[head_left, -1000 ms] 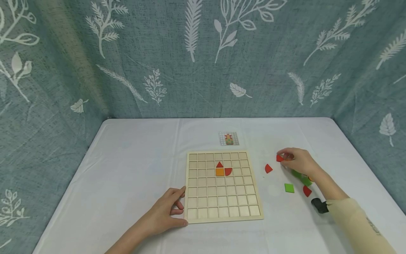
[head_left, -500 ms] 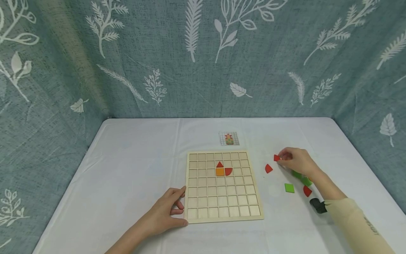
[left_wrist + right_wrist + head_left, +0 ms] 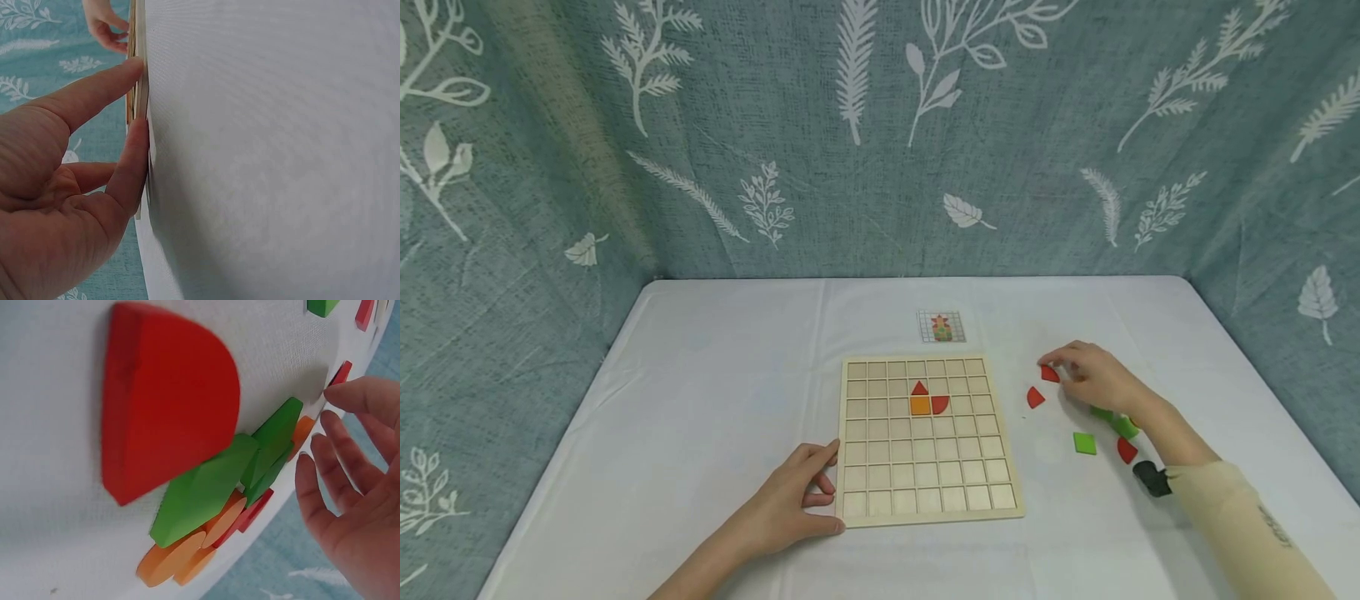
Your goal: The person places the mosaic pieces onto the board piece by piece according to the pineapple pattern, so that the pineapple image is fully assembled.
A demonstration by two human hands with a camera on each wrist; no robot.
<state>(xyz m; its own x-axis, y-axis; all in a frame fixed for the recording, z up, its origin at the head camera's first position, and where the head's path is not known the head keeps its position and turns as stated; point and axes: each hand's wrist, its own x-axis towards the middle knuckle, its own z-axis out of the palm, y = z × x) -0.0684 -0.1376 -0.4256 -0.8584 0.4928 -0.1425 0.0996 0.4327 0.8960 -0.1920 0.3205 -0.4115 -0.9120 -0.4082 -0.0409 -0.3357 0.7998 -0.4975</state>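
Note:
My left hand [image 3: 786, 508] touches the left edge and near corner of a wooden grid board [image 3: 928, 502] with extended fingers. In the left wrist view, fingertips [image 3: 135, 65] rest against the board's side. On the board sit a red triangle [image 3: 920, 388], an orange square [image 3: 921, 406] and a red quarter circle [image 3: 940, 405]. To the right, my right hand [image 3: 1097, 379] is spread over a small red piece [image 3: 1050, 373], its index fingertip at that piece and the thumb apart. Another red quarter circle [image 3: 1035, 397] lies just nearer.
Behind the board lies a pattern card [image 3: 942, 327]. Under and near my right forearm are a green square [image 3: 1084, 443], a red piece [image 3: 1127, 451] and more green pieces [image 3: 1124, 427]. The right wrist view shows orange pieces [image 3: 172, 557] beside them. A patterned curtain [image 3: 880, 208] surrounds the table.
The small red piece has moved slightly left, carried in my right fingers, which have now spread apart around it. My left hand and the board have stayed put.

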